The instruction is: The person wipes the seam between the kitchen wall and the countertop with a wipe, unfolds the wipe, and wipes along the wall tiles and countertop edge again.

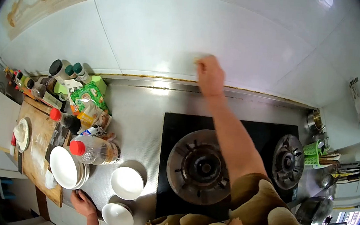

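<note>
My right hand (211, 75) is stretched forward over the stove to the white tiled wall (162, 34). Its fingers are closed round something small and yellowish, mostly hidden, at the wall's surface. Down at the counter's front edge, my left hand (83, 203) rests just below a stack of white plates (64, 168); its fingers are partly hidden beside the stack, and whether they grip anything does not show. Two white bowls (127, 183) (118, 216) stand right of the plates. Under my right forearm is the black gas stove (174, 120) with two burners.
Behind the plates stand a red-capped bottle (99, 151), a dark sauce bottle (70, 121), seasoning bags (88, 97) and jars (58, 69). A wooden board (39, 140) lies at the left. Right of the stove are a green utensil holder (312, 155) and a metal pot (313, 214).
</note>
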A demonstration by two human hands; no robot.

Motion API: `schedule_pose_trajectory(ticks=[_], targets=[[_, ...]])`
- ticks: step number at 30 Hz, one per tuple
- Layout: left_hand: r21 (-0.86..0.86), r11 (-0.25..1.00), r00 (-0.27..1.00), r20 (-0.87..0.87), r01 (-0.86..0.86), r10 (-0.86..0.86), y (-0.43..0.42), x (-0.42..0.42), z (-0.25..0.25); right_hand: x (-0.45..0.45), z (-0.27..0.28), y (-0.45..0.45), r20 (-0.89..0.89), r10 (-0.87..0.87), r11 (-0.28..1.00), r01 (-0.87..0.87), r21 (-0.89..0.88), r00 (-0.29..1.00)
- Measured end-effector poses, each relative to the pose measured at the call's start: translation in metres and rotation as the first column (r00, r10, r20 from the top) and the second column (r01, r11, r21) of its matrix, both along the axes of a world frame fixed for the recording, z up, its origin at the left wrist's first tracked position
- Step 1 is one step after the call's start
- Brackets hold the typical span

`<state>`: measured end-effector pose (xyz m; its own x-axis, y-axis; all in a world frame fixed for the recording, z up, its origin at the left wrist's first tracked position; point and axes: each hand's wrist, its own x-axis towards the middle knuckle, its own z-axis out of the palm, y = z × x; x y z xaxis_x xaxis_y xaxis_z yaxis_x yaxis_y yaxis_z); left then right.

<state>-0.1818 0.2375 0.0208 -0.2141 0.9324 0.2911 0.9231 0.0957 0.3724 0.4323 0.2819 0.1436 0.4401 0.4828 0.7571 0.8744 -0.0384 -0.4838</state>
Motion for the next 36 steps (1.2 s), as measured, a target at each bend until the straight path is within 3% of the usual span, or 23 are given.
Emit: schedule_pose_trajectory(ticks=[3, 4, 5, 7, 8, 10, 13, 16, 17, 19, 21, 23, 24, 25, 26, 27, 30, 31, 34, 36], targets=[[0.039, 0.999, 1.0, 0.014, 0.0, -0.001, -0.001, 0.0, -0.004, 0.054, -0.016, -0.07, -0.127, -0.302, 0.953, 0.3, -0.035, 0.945], [0.039, 0.999, 1.0, 0.013, -0.007, 0.006, 0.0, -0.003, -0.006, 0.081, -0.028, -0.09, -0.209, -0.388, 0.914, 0.403, 0.035, 0.898], [0.037, 0.999, 1.0, 0.007, -0.004, 0.003, 0.001, -0.005, -0.009, 0.108, -0.034, -0.11, -0.361, -0.459, 0.857, 0.512, 0.062, 0.812], [0.032, 0.999, 1.0, 0.004, 0.003, -0.003, 0.002, -0.005, -0.01, 0.131, -0.025, -0.134, -0.34, -0.676, 0.699, 0.715, -0.012, 0.654], [0.014, 1.0, 1.0, -0.022, -0.008, 0.008, 0.003, -0.004, -0.008, 0.125, -0.016, -0.13, -0.338, -0.676, 0.699, 0.715, -0.013, 0.655], [-0.009, 1.0, 0.999, -0.046, -0.023, 0.022, 0.002, -0.006, -0.011, 0.103, -0.004, -0.105, -0.469, -0.509, 0.786, 0.612, 0.089, 0.722], [0.064, 0.998, 0.991, -0.135, 0.015, -0.007, 0.003, -0.013, -0.016, 0.035, -0.006, -0.04, -0.375, -0.241, 0.928, 0.326, 0.182, 0.895], [-0.016, 1.0, 1.0, -0.02, 0.001, -0.002, 0.001, -0.01, -0.009, -0.019, -0.019, 0.012, 0.08, -0.138, 0.989, 0.141, -0.034, 0.987], [0.011, 1.0, 1.0, 0.001, 0.008, -0.008, 0.001, -0.01, -0.011, -0.019, -0.02, 0.016, 0.08, -0.133, 0.991, 0.135, -0.022, 0.988], [0.061, 0.998, 1.0, 0.01, 0.016, -0.016, 0.001, -0.011, -0.014, -0.02, -0.027, 0.02, -0.003, -0.044, 0.984, 0.043, -0.172, 0.999], [0.024, 1.0, 0.999, 0.042, -0.001, 0.0, 0.001, -0.005, -0.007, 0.002, -0.026, -0.006, 0.057, -0.048, 0.994, 0.053, -0.094, 0.997], [-0.033, 0.999, 0.997, 0.07, -0.031, 0.033, -0.001, 0.0, 0.001, 0.036, -0.039, -0.045, -0.087, -0.227, 0.97, 0.217, -0.112, 0.97], [-0.039, 0.999, 0.997, 0.071, -0.038, 0.041, -0.001, 0.001, 0.002, 0.051, -0.043, -0.066, -0.105, -0.367, 0.929, 0.357, -0.099, 0.924], [-0.023, 0.999, 0.998, 0.057, -0.036, 0.037, -0.001, 0.003, 0.002, 0.077, -0.055, -0.083, -0.235, -0.427, 0.899, 0.439, -0.003, 0.873], [-0.008, 1.0, 0.999, 0.039, -0.03, 0.03, 0.0, 0.004, 0.002, 0.106, -0.064, -0.101, -0.376, -0.509, 0.843, 0.537, -0.034, 0.775], [-0.013, 0.999, 0.999, 0.037, -0.033, 0.034, 0.0, 0.005, 0.002, 0.113, -0.054, -0.11, -0.368, -0.601, 0.751, 0.659, 0.042, 0.709], [0.022, 0.999, 0.997, 0.078, -0.028, 0.026, 0.0, 0.01, 0.004, 0.105, -0.037, -0.095, -0.383, -0.662, 0.685, 0.727, 0.039, 0.644], [-0.017, 0.999, 0.997, 0.065, -0.036, 0.037, -0.001, 0.012, 0.009, 0.086, -0.034, -0.082, -0.442, -0.553, 0.774, 0.631, 0.04, 0.706], [-0.038, 0.998, 0.998, 0.047, -0.043, 0.045, 0.002, 0.006, 0.007, 0.013, -0.034, -0.019, -0.354, -0.252, 0.955, 0.289, 0.057, 0.901], [-0.036, 0.999, 0.998, 0.048, -0.033, 0.034, -0.002, 0.001, 0.0, -0.023, -0.037, 0.021, -0.017, -0.118, 0.992, 0.119, 0.049, 0.993]])
